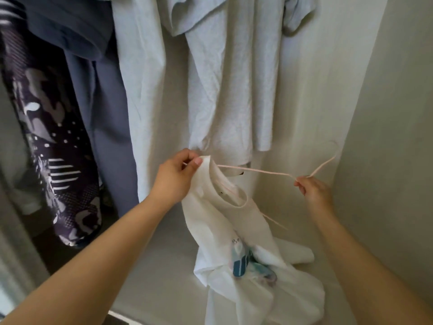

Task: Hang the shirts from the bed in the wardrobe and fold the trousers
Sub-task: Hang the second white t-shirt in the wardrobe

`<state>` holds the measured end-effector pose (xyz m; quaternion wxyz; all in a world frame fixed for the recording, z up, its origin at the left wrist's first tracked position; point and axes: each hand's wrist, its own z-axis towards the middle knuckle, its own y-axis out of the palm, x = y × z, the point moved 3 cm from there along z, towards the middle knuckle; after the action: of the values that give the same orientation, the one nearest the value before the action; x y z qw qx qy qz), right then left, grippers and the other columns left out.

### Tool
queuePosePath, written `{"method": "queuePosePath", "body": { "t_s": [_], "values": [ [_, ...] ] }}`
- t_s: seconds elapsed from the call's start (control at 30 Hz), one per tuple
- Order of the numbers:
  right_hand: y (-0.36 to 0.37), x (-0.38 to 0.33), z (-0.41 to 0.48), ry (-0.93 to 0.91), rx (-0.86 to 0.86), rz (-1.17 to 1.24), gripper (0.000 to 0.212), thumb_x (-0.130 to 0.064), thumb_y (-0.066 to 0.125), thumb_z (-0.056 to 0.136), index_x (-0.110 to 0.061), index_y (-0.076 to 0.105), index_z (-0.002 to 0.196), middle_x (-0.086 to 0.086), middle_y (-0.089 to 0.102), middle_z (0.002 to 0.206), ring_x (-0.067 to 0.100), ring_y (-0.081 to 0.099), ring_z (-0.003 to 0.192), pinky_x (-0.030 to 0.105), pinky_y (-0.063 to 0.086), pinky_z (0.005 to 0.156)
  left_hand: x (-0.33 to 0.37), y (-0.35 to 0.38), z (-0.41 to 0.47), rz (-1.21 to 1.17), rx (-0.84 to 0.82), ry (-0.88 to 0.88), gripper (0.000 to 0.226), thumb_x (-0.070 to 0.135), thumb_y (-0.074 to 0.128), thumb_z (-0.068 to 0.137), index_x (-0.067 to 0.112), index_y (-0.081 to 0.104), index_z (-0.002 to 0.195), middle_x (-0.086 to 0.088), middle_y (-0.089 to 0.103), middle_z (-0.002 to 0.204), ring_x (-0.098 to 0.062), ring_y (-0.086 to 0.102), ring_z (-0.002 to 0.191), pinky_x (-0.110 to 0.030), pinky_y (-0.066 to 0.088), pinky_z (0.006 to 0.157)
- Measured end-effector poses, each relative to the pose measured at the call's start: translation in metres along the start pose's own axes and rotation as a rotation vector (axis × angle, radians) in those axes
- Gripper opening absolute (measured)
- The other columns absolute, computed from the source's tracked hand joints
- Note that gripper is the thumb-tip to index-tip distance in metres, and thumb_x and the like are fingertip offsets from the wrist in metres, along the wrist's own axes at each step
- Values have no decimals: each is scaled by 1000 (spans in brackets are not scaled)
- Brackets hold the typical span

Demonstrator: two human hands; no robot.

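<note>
A white shirt (236, 233) with a blue print on its front hangs low inside the wardrobe, its hem crumpled on the wardrobe floor. A thin pale pink hanger (262, 171) runs through its neck opening. My left hand (178, 177) pinches the shirt's shoulder together with the hanger's left end. My right hand (314, 188) grips the hanger near the base of its hook, which points up and right.
Several garments hang above: pale blue shirts (220, 85), a grey-blue garment (103, 113) and a dark patterned one (54, 146) at the left. The cream wardrobe side wall (375, 137) stands close on the right. The light wardrobe floor (161, 266) lies below.
</note>
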<state>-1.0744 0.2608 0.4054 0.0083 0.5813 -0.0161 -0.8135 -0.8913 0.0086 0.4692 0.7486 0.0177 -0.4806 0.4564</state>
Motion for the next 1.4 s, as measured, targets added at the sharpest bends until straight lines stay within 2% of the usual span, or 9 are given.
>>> {"method": "queuePosePath", "body": {
  "t_s": [0.27,0.43,0.6,0.83,0.97,1.07,1.2,1.3,1.4],
  "values": [
    [20,-4,-12,17,-65,27,33,-1,54,85,-14,54,54,-13,43,35,7,38,50,13,29,46,12,-4,-13,179,17,285,12,19,60,91,21,62,79,12,52,78,8,50,73,-5,34,65],
    [38,-8,-20,-35,-147,2,32,-10,57,90,-13,56,58,4,41,54,15,34,56,23,28,52,25,6,-21,512,71,487,12,19,63,90,10,67,83,7,60,72,-20,54,74,-31,39,64],
    [38,-5,-23,-149,-232,-127,31,-17,56,93,10,59,80,3,43,57,11,36,53,12,27,44,38,16,-20,577,40,573,10,19,64,89,12,68,82,1,64,73,-25,59,74,-38,43,70],
    [28,-4,-8,23,-118,158,32,-19,57,92,-19,58,60,2,49,64,14,43,69,24,33,66,31,14,-4,570,-8,431,27,48,54,90,25,68,91,6,62,86,-19,57,74,-30,42,64],
    [29,-3,1,96,-122,279,41,-19,56,93,-19,61,52,-10,55,60,10,47,75,25,37,83,47,3,7,530,-136,433,30,48,53,91,27,62,73,8,55,71,-10,49,66,-27,34,61],
    [31,-10,7,133,-130,349,43,-21,50,96,-18,56,54,-5,43,57,8,39,65,20,33,69,67,-7,20,136,-321,245,33,32,58,93,19,52,62,8,48,61,-8,44,58,-26,33,60],
    [31,-20,12,166,-139,494,32,-22,47,97,-19,50,66,-8,39,50,1,39,47,14,31,52,91,-15,35,-157,-431,75,23,29,63,85,8,60,76,-13,55,78,-23,51,76,-34,37,73],
    [31,-20,13,162,-147,481,32,-22,47,97,-20,50,65,-13,39,43,3,37,51,18,29,55,102,-19,44,21,-351,162,37,32,63,89,-5,64,89,-26,60,85,-27,57,74,-29,43,73],
    [27,-19,15,137,-106,413,45,-22,50,96,-19,55,52,-13,38,42,8,37,61,21,30,62,114,-22,53,460,-296,348,30,40,60,89,15,70,77,-10,63,71,-20,56,66,-15,39,56]
  ]
}}
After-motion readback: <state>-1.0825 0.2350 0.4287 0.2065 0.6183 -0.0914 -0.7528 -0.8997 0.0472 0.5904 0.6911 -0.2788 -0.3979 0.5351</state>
